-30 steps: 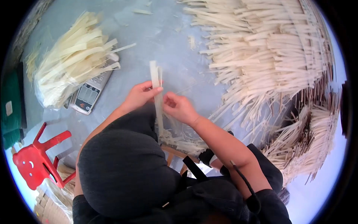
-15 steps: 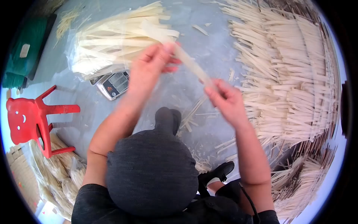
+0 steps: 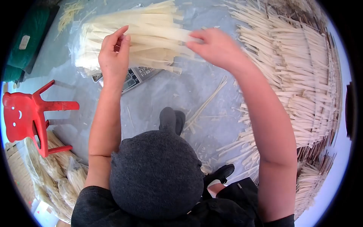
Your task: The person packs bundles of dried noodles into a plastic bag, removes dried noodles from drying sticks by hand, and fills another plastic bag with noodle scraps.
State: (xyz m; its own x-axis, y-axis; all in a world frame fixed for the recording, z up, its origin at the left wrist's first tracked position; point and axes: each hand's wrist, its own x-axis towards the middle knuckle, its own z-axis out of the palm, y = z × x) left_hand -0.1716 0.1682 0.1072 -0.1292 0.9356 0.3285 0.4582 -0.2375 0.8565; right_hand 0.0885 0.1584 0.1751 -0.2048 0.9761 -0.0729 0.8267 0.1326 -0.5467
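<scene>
A bundle of pale, flat, dried strips (image 3: 151,51) lies partly in a clear plastic bag (image 3: 76,43) on a digital scale (image 3: 139,76). My left hand (image 3: 114,53) is over the bagged part of the bundle, fingers curved and thumb apart, with nothing visible in it. At the bundle's right end, my right hand (image 3: 215,47) pinches the end of a pale strip (image 3: 179,34), which is blurred and stretches left over the others. The scale is mostly hidden beneath the bundle.
A large stack of similar strips (image 3: 295,75) fills the right side. A red stool (image 3: 28,113) stands at left, near bagged bundles (image 3: 56,174). Green material (image 3: 32,34) is at upper left. Loose scraps (image 3: 206,100) lie on the grey floor (image 3: 151,102).
Both hands held a strip raised between them; now the strip is laid over the bundle. My left hand has moved left and let go, and my right hand has moved up.
</scene>
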